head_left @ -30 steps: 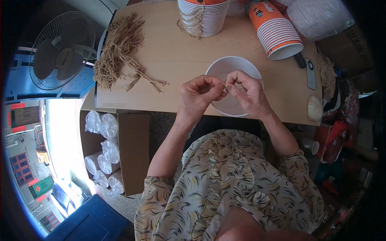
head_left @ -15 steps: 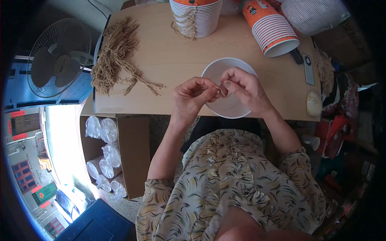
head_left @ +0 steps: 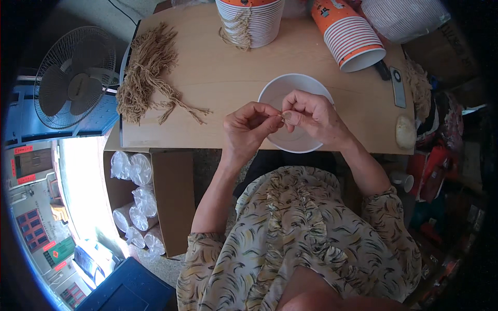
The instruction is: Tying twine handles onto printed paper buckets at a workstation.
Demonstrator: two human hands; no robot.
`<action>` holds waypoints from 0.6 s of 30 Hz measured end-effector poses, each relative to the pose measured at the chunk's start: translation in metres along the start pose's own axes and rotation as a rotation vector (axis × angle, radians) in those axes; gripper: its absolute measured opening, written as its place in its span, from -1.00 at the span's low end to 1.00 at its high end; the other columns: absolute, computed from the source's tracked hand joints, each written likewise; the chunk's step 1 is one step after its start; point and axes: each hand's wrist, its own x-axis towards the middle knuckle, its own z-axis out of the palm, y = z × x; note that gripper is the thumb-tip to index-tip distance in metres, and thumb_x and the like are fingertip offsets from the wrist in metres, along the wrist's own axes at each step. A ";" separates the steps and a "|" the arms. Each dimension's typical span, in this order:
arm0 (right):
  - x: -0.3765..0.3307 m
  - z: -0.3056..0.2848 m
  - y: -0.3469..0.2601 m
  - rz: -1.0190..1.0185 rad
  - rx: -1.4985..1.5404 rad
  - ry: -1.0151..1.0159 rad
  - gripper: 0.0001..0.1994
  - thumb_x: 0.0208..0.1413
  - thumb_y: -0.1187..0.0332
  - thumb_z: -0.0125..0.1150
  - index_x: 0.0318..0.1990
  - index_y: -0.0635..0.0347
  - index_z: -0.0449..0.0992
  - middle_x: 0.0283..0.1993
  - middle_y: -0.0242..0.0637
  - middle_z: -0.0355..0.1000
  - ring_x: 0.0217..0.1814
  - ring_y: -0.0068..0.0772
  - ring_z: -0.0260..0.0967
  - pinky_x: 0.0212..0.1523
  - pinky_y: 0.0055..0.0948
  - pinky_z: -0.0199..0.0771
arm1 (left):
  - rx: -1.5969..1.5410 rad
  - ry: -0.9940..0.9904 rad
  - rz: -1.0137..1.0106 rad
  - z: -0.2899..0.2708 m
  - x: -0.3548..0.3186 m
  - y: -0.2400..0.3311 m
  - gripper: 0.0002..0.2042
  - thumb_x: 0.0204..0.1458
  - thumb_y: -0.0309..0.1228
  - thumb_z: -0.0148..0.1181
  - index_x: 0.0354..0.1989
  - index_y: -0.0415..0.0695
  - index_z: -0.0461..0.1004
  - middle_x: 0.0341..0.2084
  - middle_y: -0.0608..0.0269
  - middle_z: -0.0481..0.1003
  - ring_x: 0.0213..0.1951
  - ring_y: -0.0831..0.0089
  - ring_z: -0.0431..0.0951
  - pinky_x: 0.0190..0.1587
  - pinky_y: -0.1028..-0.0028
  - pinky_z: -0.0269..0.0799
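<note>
Tan cord end [head_left: 281, 114], seemingly frayed

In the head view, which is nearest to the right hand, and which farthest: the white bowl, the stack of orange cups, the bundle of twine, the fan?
From the right hand:
1. White bowl, directly beneath it.
2. Stack of orange cups, beyond, slightly right.
3. Bundle of twine, far left on the table.
4. Fan, off the table's left edge.

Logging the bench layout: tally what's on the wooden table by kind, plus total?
White paper bowl, under both hands: 1
Cup stacks (upright striped stack, tipped orange-and-white stack): 2
Bundle of tan twine pieces: 1
Small grey remote-like device: 1
Total: 5
The left hand and right hand pinch a small tan strand between them, not counted.
</note>
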 end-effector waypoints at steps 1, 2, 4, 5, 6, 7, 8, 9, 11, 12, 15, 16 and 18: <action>0.000 0.000 0.000 0.000 0.000 -0.003 -0.92 0.28 0.48 0.11 -0.19 0.32 0.39 -0.31 -0.39 0.40 -0.31 -0.65 0.41 -0.26 -0.58 0.46 | 0.014 -0.007 -0.014 -0.001 0.000 0.000 -0.89 0.13 -0.60 0.27 -0.19 -0.30 0.55 -0.36 0.20 0.62 -0.29 0.50 0.65 -0.24 0.56 0.58; 0.000 0.001 0.000 0.033 0.075 0.003 -0.92 0.28 0.47 0.11 -0.20 0.31 0.40 -0.31 -0.39 0.40 -0.33 -0.65 0.40 -0.28 -0.59 0.44 | 0.028 -0.016 -0.029 -0.002 0.000 0.000 -0.89 0.13 -0.60 0.27 -0.18 -0.30 0.54 -0.36 0.19 0.62 -0.29 0.50 0.65 -0.24 0.56 0.58; 0.001 0.001 0.002 0.067 0.150 0.009 -0.91 0.28 0.45 0.12 -0.21 0.30 0.40 -0.32 -0.39 0.39 -0.35 -0.65 0.39 -0.30 -0.60 0.43 | 0.016 -0.017 -0.062 -0.002 0.001 0.003 -0.88 0.14 -0.59 0.26 -0.17 -0.29 0.54 -0.36 0.18 0.62 -0.30 0.50 0.65 -0.25 0.57 0.57; 0.001 0.002 0.002 0.068 0.193 0.017 -0.89 0.28 0.41 0.13 -0.22 0.27 0.40 -0.34 -0.41 0.38 -0.36 -0.65 0.38 -0.30 -0.60 0.41 | 0.006 -0.015 -0.095 -0.001 0.000 0.005 -0.88 0.14 -0.59 0.26 -0.17 -0.29 0.54 -0.36 0.18 0.62 -0.31 0.51 0.64 -0.26 0.57 0.57; 0.001 0.002 0.002 0.069 0.236 0.024 -0.86 0.27 0.36 0.14 -0.23 0.25 0.39 -0.37 -0.42 0.37 -0.38 -0.65 0.37 -0.29 -0.61 0.39 | 0.006 -0.013 -0.095 -0.002 0.000 0.005 -0.88 0.14 -0.59 0.26 -0.17 -0.29 0.54 -0.36 0.18 0.62 -0.31 0.51 0.64 -0.26 0.57 0.57; 0.001 0.003 0.002 0.069 0.236 0.022 -0.86 0.27 0.36 0.14 -0.23 0.25 0.39 -0.37 -0.42 0.37 -0.38 -0.65 0.37 -0.29 -0.61 0.39 | -0.009 -0.015 -0.106 -0.003 0.001 0.004 -0.88 0.15 -0.58 0.25 -0.16 -0.29 0.53 -0.36 0.18 0.62 -0.33 0.51 0.64 -0.27 0.57 0.56; 0.000 0.004 0.002 0.091 0.290 0.050 -0.86 0.27 0.36 0.14 -0.22 0.24 0.40 -0.39 -0.42 0.37 -0.41 -0.65 0.36 -0.31 -0.61 0.40 | -0.025 -0.018 -0.117 -0.003 0.001 0.004 -0.88 0.15 -0.58 0.25 -0.16 -0.28 0.53 -0.36 0.18 0.62 -0.34 0.52 0.64 -0.28 0.57 0.56; 0.000 0.004 0.002 0.113 0.343 0.078 -0.86 0.26 0.35 0.14 -0.22 0.23 0.40 -0.41 -0.43 0.37 -0.43 -0.65 0.36 -0.34 -0.60 0.40 | -0.025 -0.018 -0.116 -0.003 0.001 0.004 -0.88 0.15 -0.58 0.25 -0.16 -0.28 0.53 -0.36 0.18 0.62 -0.34 0.52 0.64 -0.28 0.57 0.56; 0.000 0.004 0.004 0.150 0.407 0.092 -0.85 0.26 0.34 0.14 -0.21 0.23 0.40 -0.43 -0.43 0.36 -0.46 -0.65 0.35 -0.38 -0.62 0.39 | -0.064 -0.008 -0.161 -0.002 0.001 0.006 -0.88 0.15 -0.58 0.25 -0.15 -0.27 0.53 -0.35 0.20 0.62 -0.36 0.53 0.63 -0.30 0.57 0.56; 0.000 0.004 0.005 0.187 0.472 0.106 -0.85 0.26 0.33 0.14 -0.20 0.23 0.41 -0.44 -0.43 0.36 -0.48 -0.66 0.34 -0.41 -0.64 0.38 | -0.065 -0.008 -0.161 -0.001 0.001 0.007 -0.88 0.15 -0.58 0.25 -0.15 -0.27 0.53 -0.35 0.20 0.62 -0.36 0.53 0.63 -0.30 0.57 0.56; -0.001 0.001 0.008 0.183 0.501 0.078 -0.86 0.29 0.34 0.13 -0.18 0.24 0.45 -0.41 -0.43 0.39 -0.44 -0.69 0.37 -0.47 -0.65 0.42 | -0.103 0.006 -0.181 -0.002 0.001 0.007 -0.86 0.15 -0.57 0.26 -0.14 -0.26 0.52 -0.34 0.21 0.62 -0.37 0.54 0.62 -0.31 0.57 0.55; -0.001 0.001 0.007 0.184 0.501 0.077 -0.86 0.29 0.34 0.13 -0.18 0.24 0.45 -0.41 -0.43 0.39 -0.44 -0.69 0.37 -0.47 -0.65 0.42 | -0.116 0.005 -0.185 -0.002 0.001 0.007 -0.86 0.15 -0.58 0.25 -0.14 -0.28 0.51 -0.33 0.19 0.62 -0.37 0.54 0.63 -0.31 0.58 0.56; -0.002 0.002 0.004 0.160 0.477 0.044 -0.85 0.30 0.33 0.13 -0.17 0.25 0.45 -0.41 -0.40 0.41 -0.45 -0.68 0.38 -0.48 -0.65 0.42 | -0.130 0.004 -0.189 -0.002 0.002 0.006 -0.86 0.15 -0.60 0.24 -0.13 -0.31 0.51 -0.31 0.16 0.63 -0.36 0.55 0.63 -0.31 0.60 0.57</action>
